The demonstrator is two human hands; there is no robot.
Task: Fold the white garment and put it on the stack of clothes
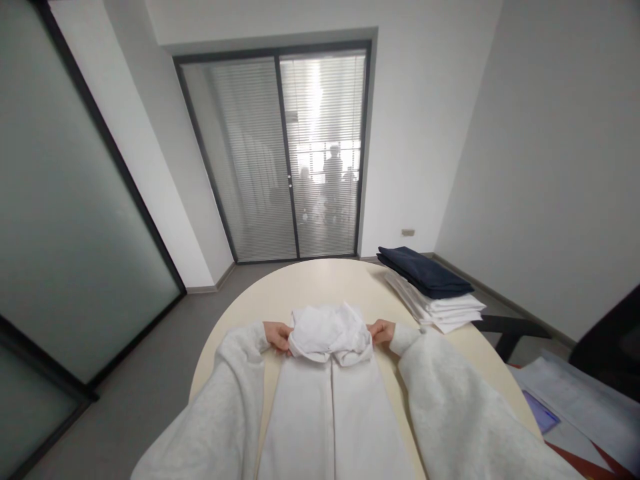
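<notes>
A white hooded garment (pixel 330 400) lies lengthwise on the round cream table (pixel 320 283), its hood bunched at the far end. My left hand (pixel 278 335) grips the left side of the garment by the hood. On the opposite side, my right hand (pixel 383 331) pinches the right edge at the same height. Both arms wear light grey sleeves that reach in from the lower corners.
A stack of folded clothes (pixel 433 290), dark navy on top of white ones, sits at the table's far right. A dark chair (pixel 613 343) and papers (pixel 575 400) are at the right. Glass doors with blinds (pixel 280 160) stand behind the table; figures show dimly beyond them.
</notes>
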